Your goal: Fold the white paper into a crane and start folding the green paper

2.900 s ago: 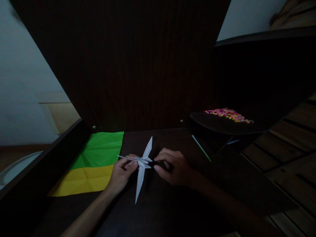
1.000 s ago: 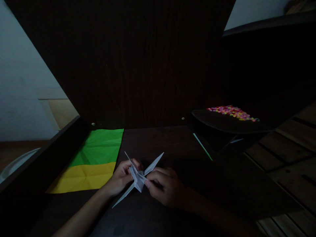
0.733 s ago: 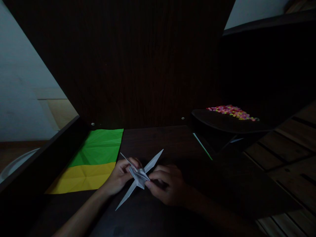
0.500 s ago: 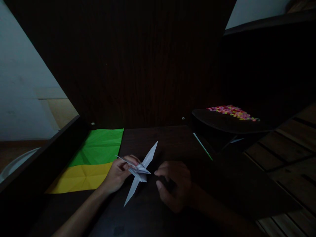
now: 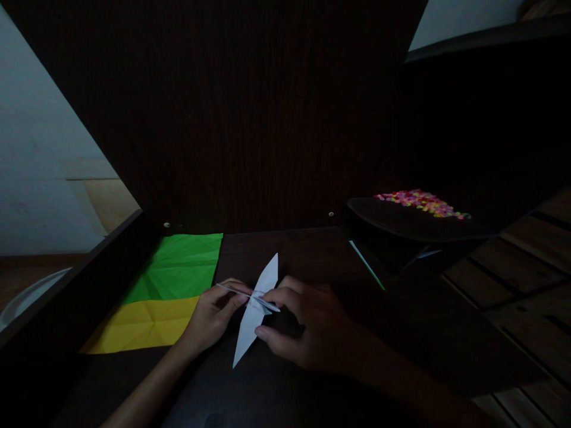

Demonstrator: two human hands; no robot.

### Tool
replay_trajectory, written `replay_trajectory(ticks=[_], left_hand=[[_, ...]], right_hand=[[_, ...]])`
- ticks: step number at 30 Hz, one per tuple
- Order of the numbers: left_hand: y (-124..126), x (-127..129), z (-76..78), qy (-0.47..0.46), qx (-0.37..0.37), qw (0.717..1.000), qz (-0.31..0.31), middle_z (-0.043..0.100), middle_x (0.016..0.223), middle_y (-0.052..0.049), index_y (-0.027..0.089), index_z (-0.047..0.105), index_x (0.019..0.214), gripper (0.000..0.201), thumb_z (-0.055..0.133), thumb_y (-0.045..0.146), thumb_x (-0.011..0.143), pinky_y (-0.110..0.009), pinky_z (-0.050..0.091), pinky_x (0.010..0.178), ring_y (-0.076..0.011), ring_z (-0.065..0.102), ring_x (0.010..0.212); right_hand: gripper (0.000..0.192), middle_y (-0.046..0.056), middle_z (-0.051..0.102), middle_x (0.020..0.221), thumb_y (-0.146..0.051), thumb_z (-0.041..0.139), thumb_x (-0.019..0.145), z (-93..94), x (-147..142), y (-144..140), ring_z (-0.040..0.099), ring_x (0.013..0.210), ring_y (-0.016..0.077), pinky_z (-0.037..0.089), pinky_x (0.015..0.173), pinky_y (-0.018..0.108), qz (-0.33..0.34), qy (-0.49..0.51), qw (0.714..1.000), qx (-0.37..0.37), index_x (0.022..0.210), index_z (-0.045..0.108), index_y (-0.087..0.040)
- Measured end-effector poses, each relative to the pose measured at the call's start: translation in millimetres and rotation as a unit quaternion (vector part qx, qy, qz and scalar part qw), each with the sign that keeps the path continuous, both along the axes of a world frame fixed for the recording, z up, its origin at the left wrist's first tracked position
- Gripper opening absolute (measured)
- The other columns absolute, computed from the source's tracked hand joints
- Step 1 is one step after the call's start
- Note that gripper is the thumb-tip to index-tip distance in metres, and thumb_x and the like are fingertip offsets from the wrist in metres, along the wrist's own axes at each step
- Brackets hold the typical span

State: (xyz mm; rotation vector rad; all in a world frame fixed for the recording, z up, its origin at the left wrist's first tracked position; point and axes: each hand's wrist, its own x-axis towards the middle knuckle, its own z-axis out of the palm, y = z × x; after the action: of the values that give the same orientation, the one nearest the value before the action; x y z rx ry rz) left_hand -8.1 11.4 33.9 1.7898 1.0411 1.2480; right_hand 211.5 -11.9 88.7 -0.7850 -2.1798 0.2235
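A white folded paper crane (image 5: 259,318) is held just above the dark tabletop, its two long wings spread to the far and near sides. My left hand (image 5: 216,315) pinches the thin pointed end on its left between thumb and fingers. From the right, my right hand (image 5: 307,327) has its index finger against the middle folds and its thumb at the edge of the near wing, so the crane sits between them. The other fingers of my right hand are curled and in shadow.
Left of my hands lie a creased green paper sheet (image 5: 187,261) and a yellow one (image 5: 151,324). A thin pale-green strip (image 5: 366,264) lies to the right. Small colourful pieces (image 5: 423,202) are heaped on a rounded shelf (image 5: 379,215). A dark panel (image 5: 250,119) rises behind.
My right hand has moved left onto the crane from a short distance away. The crane has turned a little, and its wings now look broader and flatter.
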Motion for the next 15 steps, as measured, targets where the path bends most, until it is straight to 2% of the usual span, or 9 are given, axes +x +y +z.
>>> replay_trajectory(ticks=[4,7,10,12,14,15], left_hand=[[-1,1,0.6,0.042,-0.005,0.999,-0.012,0.072,0.085,-0.007,0.018,0.074,0.086,0.014,0.061,0.022,0.088,-0.03,0.051,0.074,-0.0209,0.066,0.081],[0,2,-1.3,0.032,-0.031,0.999,0.01,0.072,0.088,-0.006,0.018,0.072,0.089,0.01,0.063,0.021,0.086,-0.028,0.05,0.073,-0.02,0.067,0.082],[1,4,-6.3,0.003,-0.072,0.997,0.018,0.07,0.076,-0.003,0.017,0.068,0.084,0.009,0.062,0.023,0.087,-0.026,0.05,0.066,-0.0173,0.065,0.07],[2,6,-10.6,-0.005,-0.088,0.996,0.026,0.067,0.069,-0.001,0.016,0.067,0.082,0.012,0.061,0.025,0.088,-0.025,0.049,0.062,-0.0161,0.063,0.063],[1,8,-14.4,0.007,-0.081,0.995,0.052,0.068,0.075,-0.002,0.017,0.068,0.087,0.011,0.061,0.025,0.088,-0.026,0.049,0.063,-0.0171,0.064,0.067],[0,9,-15.8,0.019,-0.075,0.995,0.056,0.07,0.085,-0.004,0.017,0.068,0.094,0.012,0.061,0.024,0.087,-0.028,0.05,0.068,-0.0188,0.066,0.075]], right_hand=[[0.004,0.0,0.066,0.077,-0.022,0.058,0.089,-11.4,-8,8,0.06,0.063,0.0121,0.04,0.056,0.023,-0.003,-0.023,0.999,-0.029,0.088,0.061,-0.019],[0.01,0.001,0.066,0.076,-0.016,0.054,0.09,-17.0,-7,17,0.06,0.065,0.0121,0.04,0.059,0.024,0.001,-0.014,0.999,-0.049,0.083,0.061,-0.019],[0.007,0.001,0.068,0.08,-0.016,0.055,0.09,-23.4,-6,27,0.061,0.068,0.0121,0.041,0.063,0.024,0.004,-0.016,0.997,-0.079,0.087,0.061,-0.018],[0.006,0.0,0.065,0.076,-0.021,0.057,0.09,-30.1,-4,33,0.058,0.063,0.0114,0.04,0.059,0.023,-0.004,-0.033,0.995,-0.094,0.086,0.06,-0.018],[0.011,0.0,0.063,0.075,-0.024,0.056,0.091,-37.5,0,36,0.055,0.061,0.0113,0.038,0.057,0.024,-0.041,-0.036,0.995,-0.089,0.083,0.06,-0.018],[0.013,0.0,0.061,0.073,-0.025,0.055,0.091,-40.8,4,36,0.053,0.059,0.0109,0.037,0.055,0.023,-0.062,-0.025,0.994,-0.091,0.082,0.059,-0.017]])
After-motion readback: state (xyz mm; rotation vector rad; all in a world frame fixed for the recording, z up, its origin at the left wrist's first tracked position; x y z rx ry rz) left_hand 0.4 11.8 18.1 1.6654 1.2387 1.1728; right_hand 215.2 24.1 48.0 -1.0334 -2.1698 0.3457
